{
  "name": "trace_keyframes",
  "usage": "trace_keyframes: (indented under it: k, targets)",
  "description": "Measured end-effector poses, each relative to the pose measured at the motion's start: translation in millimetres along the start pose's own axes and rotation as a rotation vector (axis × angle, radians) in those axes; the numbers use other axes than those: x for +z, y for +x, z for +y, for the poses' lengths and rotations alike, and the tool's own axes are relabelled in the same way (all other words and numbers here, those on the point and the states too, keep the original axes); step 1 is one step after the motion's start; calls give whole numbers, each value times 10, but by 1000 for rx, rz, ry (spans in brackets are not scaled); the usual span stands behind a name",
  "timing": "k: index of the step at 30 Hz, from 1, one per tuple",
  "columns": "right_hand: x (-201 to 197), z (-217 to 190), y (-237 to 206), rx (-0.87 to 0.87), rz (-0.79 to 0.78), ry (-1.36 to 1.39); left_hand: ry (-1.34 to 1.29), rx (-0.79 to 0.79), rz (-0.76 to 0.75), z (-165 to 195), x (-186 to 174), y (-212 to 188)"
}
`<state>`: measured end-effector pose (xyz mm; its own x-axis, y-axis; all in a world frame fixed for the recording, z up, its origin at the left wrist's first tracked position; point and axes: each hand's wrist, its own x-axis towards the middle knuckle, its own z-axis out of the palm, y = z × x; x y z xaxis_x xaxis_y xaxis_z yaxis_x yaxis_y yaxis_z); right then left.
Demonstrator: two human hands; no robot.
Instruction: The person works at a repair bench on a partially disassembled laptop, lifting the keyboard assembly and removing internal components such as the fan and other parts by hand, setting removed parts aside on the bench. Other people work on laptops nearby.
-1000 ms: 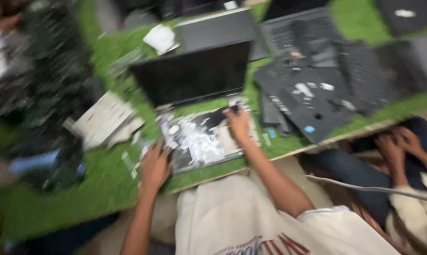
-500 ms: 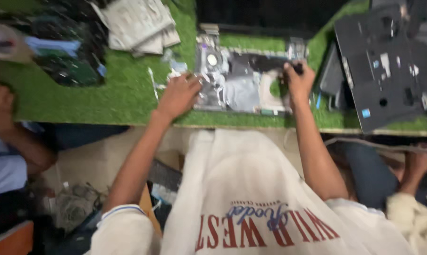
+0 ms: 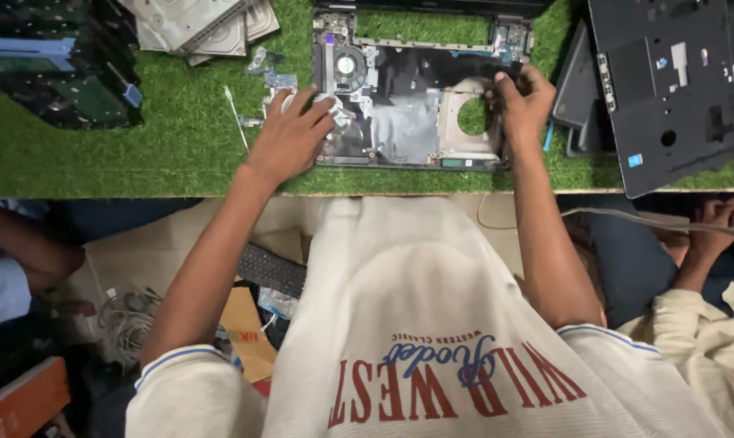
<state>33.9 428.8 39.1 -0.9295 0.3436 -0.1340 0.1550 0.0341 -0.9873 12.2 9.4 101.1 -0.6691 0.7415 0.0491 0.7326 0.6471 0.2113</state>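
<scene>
Black plastic laptop base (image 3: 407,113), stripped, fan exposed: I judged it light, stiff, fragile; best held by its edges. My left hand (image 3: 290,138) lay spread flat on its corner, holding nothing; my right hand (image 3: 519,101) pinched its right rim.

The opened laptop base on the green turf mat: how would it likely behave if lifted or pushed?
The opened laptop base, flat and wide, would probably stay stiff rather than sag. Its exposed fan and boards look fragile, so careless gripping seems risky. The green turf mat likely resists sliding. The left hand and right hand rest on it.
</scene>
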Motion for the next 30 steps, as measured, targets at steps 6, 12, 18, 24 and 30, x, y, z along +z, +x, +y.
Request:
trace_keyframes:
  k: [6, 12, 18, 24, 30]
  targets:
    - [29, -5, 17, -2, -22, -6, 5, -23, -24, 41, -2, 106]
    - [102, -2, 20, -63, -35, -58, -106, -97, 99, 520, 308, 453]
    - [113, -27, 60, -35, -16, -36, -137, -157, 77, 572, 360, 510]
    - [144, -22, 98, -27, 2, -64, -162, -184, 132, 479, 341, 754]
    - [146, -57, 92, 37, 55, -65, -153, -142, 84, 398, 315, 879]
